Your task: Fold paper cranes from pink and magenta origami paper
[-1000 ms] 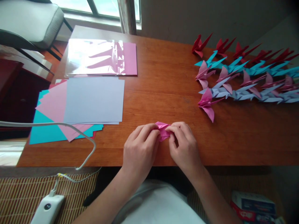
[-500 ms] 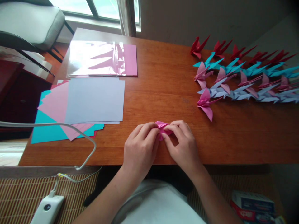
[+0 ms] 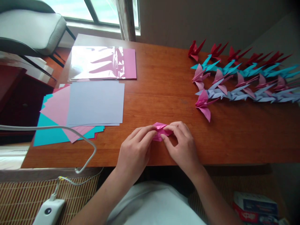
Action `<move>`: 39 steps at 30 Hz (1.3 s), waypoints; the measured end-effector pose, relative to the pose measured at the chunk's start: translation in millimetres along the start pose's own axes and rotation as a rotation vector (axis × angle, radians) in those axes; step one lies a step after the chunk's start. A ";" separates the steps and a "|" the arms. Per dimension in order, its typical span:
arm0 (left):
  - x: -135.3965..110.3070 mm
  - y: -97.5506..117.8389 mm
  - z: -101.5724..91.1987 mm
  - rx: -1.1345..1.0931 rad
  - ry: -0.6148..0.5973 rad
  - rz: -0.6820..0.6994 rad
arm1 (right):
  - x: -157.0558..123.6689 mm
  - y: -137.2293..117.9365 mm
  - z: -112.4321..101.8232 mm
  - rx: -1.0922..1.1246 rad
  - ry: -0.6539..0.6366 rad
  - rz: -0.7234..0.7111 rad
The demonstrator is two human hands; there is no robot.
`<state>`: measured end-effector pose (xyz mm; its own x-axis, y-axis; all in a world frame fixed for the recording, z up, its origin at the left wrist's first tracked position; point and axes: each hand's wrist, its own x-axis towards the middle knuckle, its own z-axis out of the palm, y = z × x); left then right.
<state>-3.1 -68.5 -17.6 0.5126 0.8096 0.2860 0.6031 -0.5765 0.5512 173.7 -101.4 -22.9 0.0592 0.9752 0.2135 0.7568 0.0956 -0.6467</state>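
A small pink folded paper lies between my hands near the table's front edge. My left hand pinches its left side with thumb and fingertips. On the right side, the fingertips and thumb of my right hand grip the same paper. Parts of the paper are covered by my fingers. To the right stands a finished bright pink paper crane, beside rows of lavender cranes, light pink cranes, turquoise cranes and red cranes.
Lavender sheets lie over pink and turquoise paper at the left. Behind them is a clear packet of pink paper. A white cable arches over the table's left front. A white power bank rests below.
My left hand has shifted slightly left, showing more of the pink paper. My right hand still grips its right side. The whole view has tilted a little.
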 end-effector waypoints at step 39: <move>-12.3 0.4 -9.9 0.117 -0.061 0.225 | -3.4 0.9 -0.2 -0.022 0.026 -0.138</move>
<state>-15.3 -77.6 -13.2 0.6756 0.6535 0.3413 0.5348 -0.7531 0.3833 174.3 -104.6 -24.0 -0.0299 0.9473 0.3189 0.7729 0.2242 -0.5936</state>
